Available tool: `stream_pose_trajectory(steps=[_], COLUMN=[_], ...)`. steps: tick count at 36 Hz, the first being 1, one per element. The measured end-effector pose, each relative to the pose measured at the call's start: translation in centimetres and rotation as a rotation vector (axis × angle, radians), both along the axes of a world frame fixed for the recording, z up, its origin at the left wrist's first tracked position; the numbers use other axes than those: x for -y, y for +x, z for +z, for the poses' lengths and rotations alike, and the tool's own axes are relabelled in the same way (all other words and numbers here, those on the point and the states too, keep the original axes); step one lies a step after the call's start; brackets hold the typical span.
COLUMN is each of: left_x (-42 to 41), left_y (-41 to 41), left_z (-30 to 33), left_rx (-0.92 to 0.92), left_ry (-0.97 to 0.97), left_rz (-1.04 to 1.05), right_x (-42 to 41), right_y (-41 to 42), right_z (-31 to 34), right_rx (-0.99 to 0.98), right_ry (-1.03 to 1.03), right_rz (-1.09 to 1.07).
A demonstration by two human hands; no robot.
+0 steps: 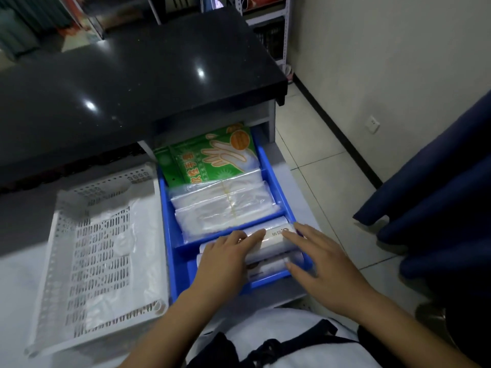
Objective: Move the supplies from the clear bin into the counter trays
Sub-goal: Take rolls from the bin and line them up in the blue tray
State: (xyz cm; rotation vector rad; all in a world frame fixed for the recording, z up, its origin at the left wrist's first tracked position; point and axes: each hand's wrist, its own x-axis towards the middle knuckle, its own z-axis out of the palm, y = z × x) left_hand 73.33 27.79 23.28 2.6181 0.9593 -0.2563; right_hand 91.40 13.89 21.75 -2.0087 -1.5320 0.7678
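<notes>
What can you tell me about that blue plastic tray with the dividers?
The blue plastic tray is a long, glossy bin split by cross dividers into three compartments. The far one holds green glove packets, the middle one clear plastic bag stacks, the near one white wrapped rolls. It sits on the grey shelf beside a white perforated basket. Both hands, left and right, rest on the rolls.

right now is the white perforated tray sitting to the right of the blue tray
No, the white perforated tray sits on the left side of the blue tray, which holds the packs.
</notes>
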Motion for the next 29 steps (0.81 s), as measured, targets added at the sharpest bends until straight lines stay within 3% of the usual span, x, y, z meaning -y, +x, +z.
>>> stream_pose_trajectory(steps=[13,18,25,29], left_x=[-0.1,0.5,4.7,9.2], left_y=[0.0,-0.5,-3.0,-5.4], left_z=[0.3,0.4,1.3,0.9], left_rx=[0.106,0.009,0.249,0.268], left_ry=[-0.089,-0.069,0.063,0.072], left_rz=[0.098,0.152,0.524,0.733], right_x=[-0.6,-1.1,-3.4,-4.8], right_y=[-0.1,1.3,2.5,1.3], right_z=[-1.0,-0.8,1.5,2.9], right_rx=[0.188,0.210,0.186,0.191], right_ry=[-0.109,-0.134,-0.065,-0.010], right_rz=[0.231,0.315,0.476,0.674])
